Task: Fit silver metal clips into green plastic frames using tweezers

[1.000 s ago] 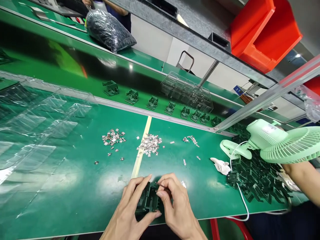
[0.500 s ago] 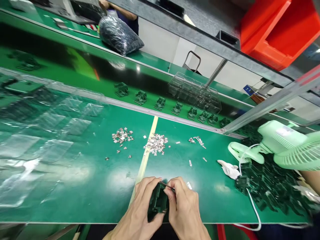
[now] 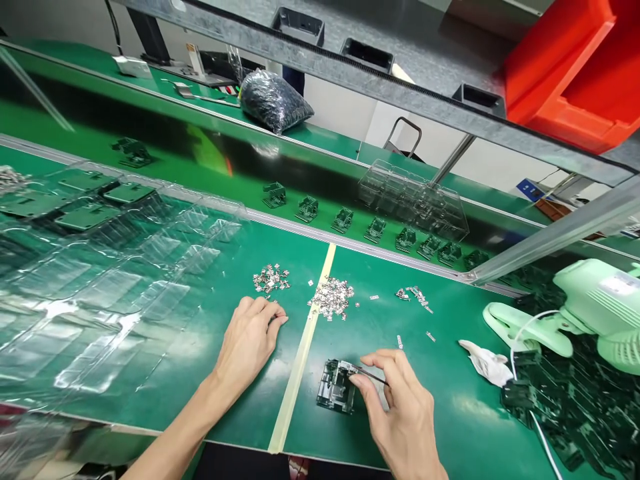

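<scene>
My left hand (image 3: pixel 250 340) is on the green table, thumb and forefinger pinched together just below a small pile of metal pieces (image 3: pixel 271 279); what lies between the fingertips is too small to make out. A dark plastic housing (image 3: pixel 327 395) rests right of the yellow tape line. Beside it, my right hand (image 3: pixel 400 407) grips a thin dark rod-like tool (image 3: pixel 371 375) between thumb and fingers. The tool's far end reaches the housing's top edge, by a small silvery part. A larger heap of metal pieces (image 3: pixel 334 297) lies on and beside the tape.
Clear plastic trays (image 3: pixel 165 300) cover the left side, some holding green-looking parts. Several dark housings (image 3: pixel 375 229) line the back ledge. A pale green fan (image 3: pixel 595 293), a crumpled white cloth (image 3: pixel 485 363) and piled dark parts (image 3: pixel 565 407) are at right. A shelf (image 3: pixel 425 87) crosses above.
Both hands were together at the housing. The left hand has let go and moved up and left towards the metal pieces. The housing now rests on the table, the tool still in the right hand.
</scene>
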`<state>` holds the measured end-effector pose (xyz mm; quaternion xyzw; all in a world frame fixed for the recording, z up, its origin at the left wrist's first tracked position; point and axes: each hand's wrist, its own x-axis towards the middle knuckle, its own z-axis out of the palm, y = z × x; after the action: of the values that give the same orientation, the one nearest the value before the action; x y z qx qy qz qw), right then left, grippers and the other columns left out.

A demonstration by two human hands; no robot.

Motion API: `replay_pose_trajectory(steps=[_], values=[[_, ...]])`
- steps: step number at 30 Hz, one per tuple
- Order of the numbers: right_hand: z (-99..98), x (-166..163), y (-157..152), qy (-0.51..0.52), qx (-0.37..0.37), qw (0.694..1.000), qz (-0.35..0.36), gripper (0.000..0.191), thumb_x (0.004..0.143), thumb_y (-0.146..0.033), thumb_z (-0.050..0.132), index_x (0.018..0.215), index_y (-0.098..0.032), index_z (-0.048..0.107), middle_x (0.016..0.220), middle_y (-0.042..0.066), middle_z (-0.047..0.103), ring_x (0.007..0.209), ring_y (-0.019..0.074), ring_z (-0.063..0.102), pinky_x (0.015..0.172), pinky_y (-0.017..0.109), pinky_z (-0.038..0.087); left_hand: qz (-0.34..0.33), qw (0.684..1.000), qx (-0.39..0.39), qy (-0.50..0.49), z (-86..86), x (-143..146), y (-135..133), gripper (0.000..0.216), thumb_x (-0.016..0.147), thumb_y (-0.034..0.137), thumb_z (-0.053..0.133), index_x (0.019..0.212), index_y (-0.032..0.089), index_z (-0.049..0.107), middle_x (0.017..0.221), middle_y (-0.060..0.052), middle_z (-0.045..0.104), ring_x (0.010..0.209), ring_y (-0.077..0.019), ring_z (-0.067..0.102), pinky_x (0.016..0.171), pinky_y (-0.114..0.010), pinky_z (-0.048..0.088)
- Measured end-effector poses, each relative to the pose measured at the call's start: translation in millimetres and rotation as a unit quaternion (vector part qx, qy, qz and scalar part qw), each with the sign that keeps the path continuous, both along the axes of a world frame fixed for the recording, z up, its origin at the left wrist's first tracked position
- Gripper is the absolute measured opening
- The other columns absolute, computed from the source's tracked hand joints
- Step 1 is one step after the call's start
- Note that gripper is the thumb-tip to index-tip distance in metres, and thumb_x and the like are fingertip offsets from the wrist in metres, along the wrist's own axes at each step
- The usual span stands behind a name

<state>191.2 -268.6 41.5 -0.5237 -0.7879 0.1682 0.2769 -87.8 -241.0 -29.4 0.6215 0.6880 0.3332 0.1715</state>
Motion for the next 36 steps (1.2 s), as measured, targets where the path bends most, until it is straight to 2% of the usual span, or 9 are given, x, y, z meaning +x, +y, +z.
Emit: replay_pose_trajectory(steps=[6,11,14,18,21,23,27,30,36], values=[[8.8,-16.8,-26.9,0.124,-0.046,0.991,-0.007,0.012,0.100,-0.022,0.058,0.099,-0.024,0.069,0.087,0.006,0.069,0.057,0.0144,0.060,0.041,0.025,0.040,-0.019,0.988,-0.062,-0.141,20.1,26.0,-22.0,0.031,0.103,0.046,0.047,0.091,0.022,0.064,0.085,-0.002,0.066,0.079,-0.0206,0.058,0.074,-0.032,0.049],[9.4,-36.0,-35.0,0.180,-0.118,0.976,-0.026,0.005,0.096,-0.026,0.065,0.094,-0.025,0.070,0.075,0.001,0.064,0.048,0.0115,0.045,0.039,0.025,0.035,-0.049,0.863,-0.169,-0.474,45.9,69.2,-69.6,0.032,0.094,0.054,0.064,0.088,0.022,0.066,0.089,-0.002,0.065,0.088,-0.0190,0.063,0.079,-0.024,0.054],[6.3,-37.7,-37.6,0.224,-0.139,0.964,-0.026,0.018,0.099,-0.029,0.062,0.083,-0.023,0.068,0.072,0.000,0.059,0.048,0.0099,0.038,0.040,0.026,0.029,-0.040,0.829,-0.155,-0.535,46.2,88.6,-85.9,0.029,0.092,0.050,0.069,0.084,0.022,0.070,0.090,-0.004,0.066,0.091,-0.0206,0.064,0.082,-0.025,0.056],[2.0,-29.2,-44.4,0.253,-0.148,0.955,-0.043,0.016,0.096,-0.027,0.064,0.081,-0.022,0.066,0.071,0.000,0.057,0.049,0.0100,0.038,0.042,0.026,0.029,-0.021,0.840,-0.140,-0.523,42.9,101.7,-95.9,0.027,0.091,0.049,0.069,0.082,0.023,0.069,0.090,-0.005,0.066,0.086,-0.0221,0.066,0.075,-0.027,0.058],[0.7,-18.4,-43.6,0.243,-0.164,0.956,-0.017,0.013,0.096,-0.026,0.061,0.084,-0.022,0.063,0.075,0.001,0.057,0.053,0.0113,0.042,0.046,0.026,0.033,-0.028,0.885,-0.074,-0.459,37.3,108.3,-99.0,0.020,0.095,0.043,0.063,0.087,0.026,0.068,0.093,-0.005,0.066,0.087,-0.0227,0.067,0.076,-0.030,0.058],[1.1,-12.0,-38.7,0.212,-0.170,0.962,0.000,0.014,0.100,-0.026,0.056,0.087,-0.022,0.061,0.079,0.001,0.058,0.058,0.0125,0.048,0.051,0.027,0.037,-0.009,0.929,-0.015,-0.369,28.1,113.7,-97.3,0.019,0.098,0.038,0.060,0.113,0.030,0.068,0.116,-0.007,0.068,0.111,-0.0271,0.065,0.092,-0.037,0.057],[2.7,-6.1,-27.0,0.151,-0.175,0.973,0.019,0.013,0.103,-0.025,0.051,0.096,-0.023,0.062,0.093,0.003,0.067,0.068,0.0129,0.057,0.063,0.027,0.044,-0.028,0.982,0.017,-0.184,4.3,124.5,-85.7,0.057,0.101,0.029,0.052,0.155,0.033,0.037,0.150,-0.011,0.055,0.143,-0.0327,0.048,0.113,-0.056,0.043],[4.6,-5.9,-22.7,0.167,-0.215,0.962,-0.004,0.015,0.104,-0.031,0.052,0.096,-0.023,0.062,0.090,0.001,0.067,0.067,0.0126,0.057,0.062,0.026,0.043,-0.056,0.988,0.044,-0.139,-0.7,124.6,-77.0,0.054,0.102,0.022,0.047,0.155,0.033,0.039,0.139,-0.010,0.062,0.131,-0.0285,0.057,0.106,-0.050,0.050],[5.7,-7.6,-16.7,0.161,-0.234,0.959,-0.010,0.017,0.103,-0.033,0.054,0.090,-0.023,0.060,0.095,0.001,0.063,0.064,0.0109,0.044,0.058,0.027,0.036,-0.117,0.976,0.014,-0.183,20.9,109.0,-68.2,0.046,0.101,0.019,0.048,0.145,0.028,0.056,0.110,-0.006,0.066,0.095,-0.0163,0.070,0.080,-0.026,0.059]])
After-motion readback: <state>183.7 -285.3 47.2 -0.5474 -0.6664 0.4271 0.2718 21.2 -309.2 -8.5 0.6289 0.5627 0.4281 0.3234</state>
